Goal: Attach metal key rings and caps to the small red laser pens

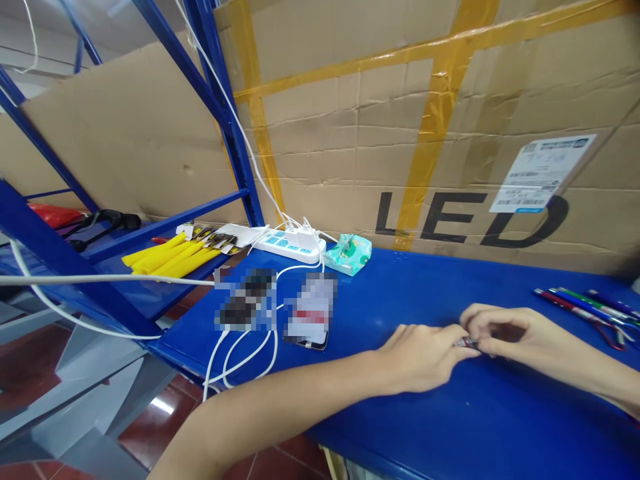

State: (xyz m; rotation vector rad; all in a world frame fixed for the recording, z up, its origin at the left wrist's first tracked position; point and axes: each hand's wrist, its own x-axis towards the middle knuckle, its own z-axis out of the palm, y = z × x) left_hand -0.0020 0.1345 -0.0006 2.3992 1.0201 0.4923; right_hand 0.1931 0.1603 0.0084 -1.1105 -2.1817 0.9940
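Observation:
Both my hands meet low over the blue table point(450, 413). My left hand point(420, 357) is curled, its fingertips pinching a small dark, reddish object point(467, 343). My right hand point(505, 333) closes on the same small object from the other side, thumb and fingers bent round it. I cannot make out what the object is. Several pens point(585, 307) lie just beyond my right hand at the table's right edge.
A white power strip point(295, 243) with chargers and white cables sits at the table's back left, next to a teal tissue pack point(353, 253). Two phones point(277, 310) lie charging. Yellow-handled tools point(170, 257) rest on the blue rack. A large cardboard box point(425, 133) stands behind.

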